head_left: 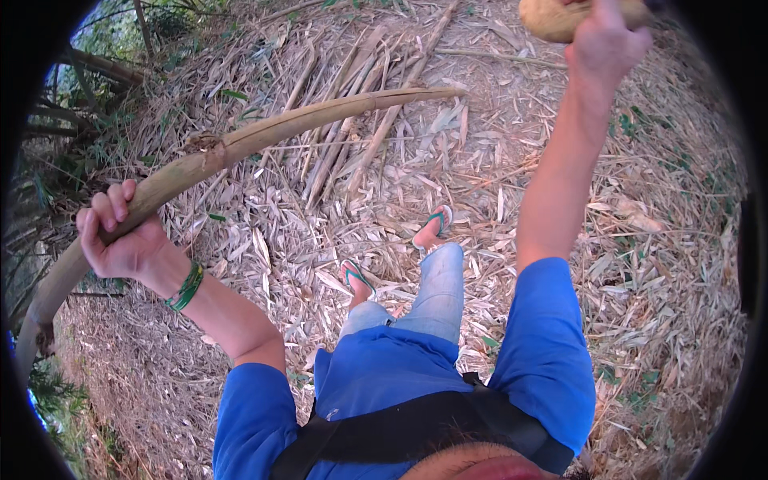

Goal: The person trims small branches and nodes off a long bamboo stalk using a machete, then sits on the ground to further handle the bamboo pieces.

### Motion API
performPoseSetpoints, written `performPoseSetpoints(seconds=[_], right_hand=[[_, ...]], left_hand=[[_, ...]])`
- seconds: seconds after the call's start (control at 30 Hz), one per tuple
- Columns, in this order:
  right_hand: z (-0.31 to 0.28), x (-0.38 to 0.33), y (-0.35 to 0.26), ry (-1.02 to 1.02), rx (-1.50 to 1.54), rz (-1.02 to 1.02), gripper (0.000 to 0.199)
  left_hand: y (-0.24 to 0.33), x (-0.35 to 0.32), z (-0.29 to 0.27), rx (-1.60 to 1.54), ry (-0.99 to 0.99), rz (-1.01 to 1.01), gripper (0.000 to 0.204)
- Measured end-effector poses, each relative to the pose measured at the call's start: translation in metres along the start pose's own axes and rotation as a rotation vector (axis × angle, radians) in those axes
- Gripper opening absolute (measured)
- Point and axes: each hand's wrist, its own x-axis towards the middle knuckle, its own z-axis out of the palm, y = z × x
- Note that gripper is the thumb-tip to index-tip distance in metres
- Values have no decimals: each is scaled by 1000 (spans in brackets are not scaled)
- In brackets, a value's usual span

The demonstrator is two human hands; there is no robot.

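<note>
Left hand [120, 240] wraps a long bamboo pole [264, 132]; right hand [604, 40], raised far right, grips a tan wooden handle [552, 18]. Cut stalks [360, 104] lie beyond; dry leaf litter [664, 264] spreads right.

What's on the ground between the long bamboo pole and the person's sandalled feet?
In the head view, only dry straw-coloured bamboo leaf litter lies between the long tan bamboo pole, gripped by the left hand, and the green-strapped sandalled feet.

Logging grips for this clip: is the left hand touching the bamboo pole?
Touching. The head view shows the left hand with fingers curled over the bamboo pole, palm underneath, no gap.
</note>
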Motion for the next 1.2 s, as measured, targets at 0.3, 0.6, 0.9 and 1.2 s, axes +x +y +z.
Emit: performPoseSetpoints(seconds=[0.3,0.6,0.9,1.2], right_hand=[[-29,-392,249,-498,-539,1189,15],[-49,-352,167,-240,195,1736,5],[-24,-96,27,-467,-144,632,15],[-77,-352,164,-382,-604,876,24]], left_hand=[[-8,-54,6,-148,-299,-55,23],[22,-61,31,112,271,173,21],[33,-38,25,57,-145,63,30],[17,-7,30,-18,-251,30,29]])
